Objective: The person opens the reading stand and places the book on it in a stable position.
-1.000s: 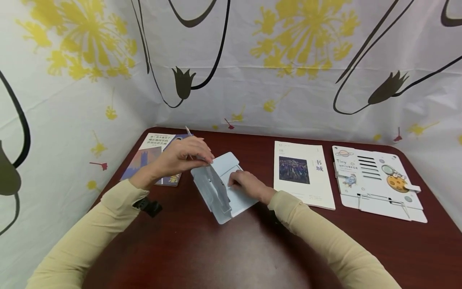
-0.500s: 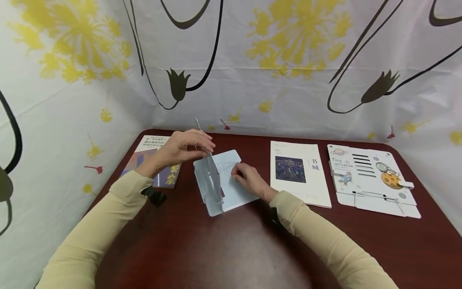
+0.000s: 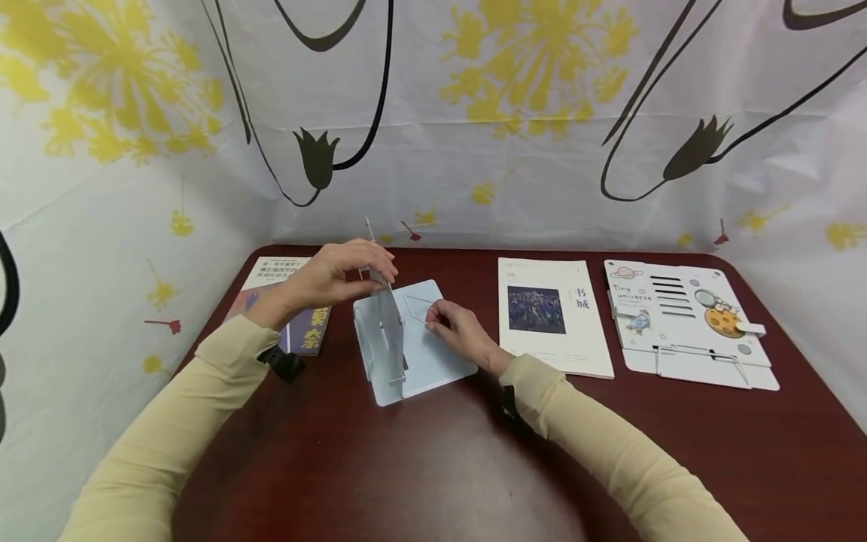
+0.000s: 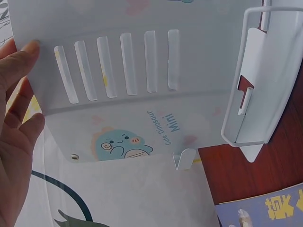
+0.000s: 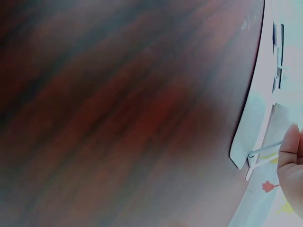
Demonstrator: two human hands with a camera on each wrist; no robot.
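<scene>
A pale blue metal book stand (image 3: 436,354) lies on the table with its slotted back panel (image 4: 203,66) raised nearly upright. My left hand (image 3: 342,275) grips that panel by its top edge, the thumb on one face and the fingers on the other. A small dinosaur (image 4: 124,144) and lettering decorate the panel, with a folded hook (image 4: 184,159) at its side. Over the base, my right hand (image 3: 460,331) pinches a thin wire support (image 5: 266,147) between thumb and fingertips. Part of this wire is hidden behind the fingers.
A book with a purple cover (image 3: 308,331) lies behind the left forearm. To the right are a white book (image 3: 552,350) and a second, white book stand (image 3: 677,339) folded flat. A patterned cloth (image 3: 433,188) hangs along the table's back edge.
The panel has swung from leaning to nearly upright under my left hand. My right hand has drawn away from the panel, and the wire now shows at its fingertips. The head view has shifted slightly.
</scene>
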